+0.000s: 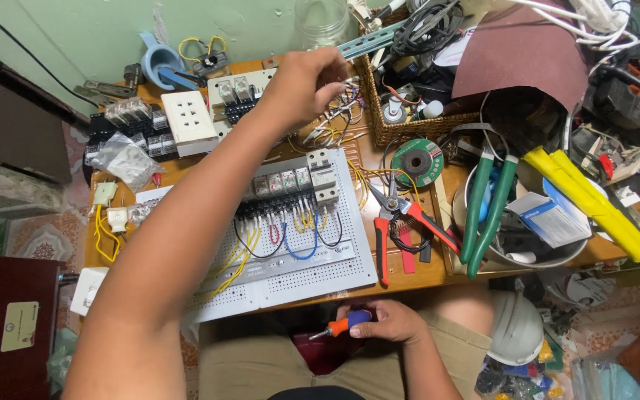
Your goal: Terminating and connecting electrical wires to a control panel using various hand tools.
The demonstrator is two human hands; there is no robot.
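Light, rigid screwdriver (344, 324) clamped in right hand (388, 321) by its grippy handle; left hand (307, 83) pinching thin, floppy wires (335, 111).

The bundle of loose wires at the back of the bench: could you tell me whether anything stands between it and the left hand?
Nothing visible does: the left hand is already at the loose wires, fingers curled among them.

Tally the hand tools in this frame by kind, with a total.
Screwdriver, orange handle, in the right hand: 1
Red-handled wire strippers: 1
Green-handled pliers: 1
Total: 3
The left hand reaches into loose wires and holds no tool.
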